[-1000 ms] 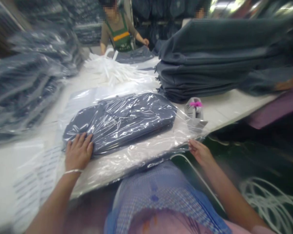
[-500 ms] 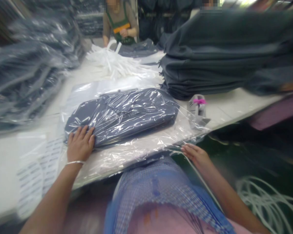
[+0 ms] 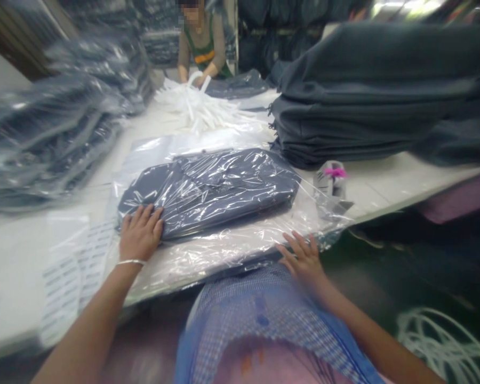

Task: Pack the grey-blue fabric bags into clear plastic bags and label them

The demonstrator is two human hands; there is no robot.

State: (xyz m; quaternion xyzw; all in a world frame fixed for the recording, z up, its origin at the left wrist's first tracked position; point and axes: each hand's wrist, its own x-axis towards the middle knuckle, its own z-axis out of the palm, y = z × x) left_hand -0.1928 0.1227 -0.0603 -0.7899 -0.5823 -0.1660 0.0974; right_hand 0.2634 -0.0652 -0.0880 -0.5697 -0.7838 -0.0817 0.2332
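Observation:
A folded dark garment (image 3: pixel 224 186) lies on the table inside a clear plastic bag (image 3: pixel 220 242), whose loose edge spreads toward me and over the table's front. My left hand (image 3: pixel 142 230) rests flat on the near left corner of the garment, fingers stretched out over the plastic. At the table's front edge, my right hand (image 3: pixel 303 256) has its fingers spread over the bag's loose flap; whether it presses on the plastic I cannot tell. Nothing is gripped in either hand.
Bagged dark garments (image 3: pixel 44 138) are piled at the left, near label sheets (image 3: pixel 74 282). White strips (image 3: pixel 204 109) lie behind. A tall dark garment stack (image 3: pixel 368 106) and a tape dispenser (image 3: pixel 331 186) are at the right. A co-worker (image 3: pixel 203 45) stands across the table.
My right hand has moved left onto the table edge and its fingers have opened out from the bag's edge. The left hand stays on the garment. The co-worker's hands have lowered.

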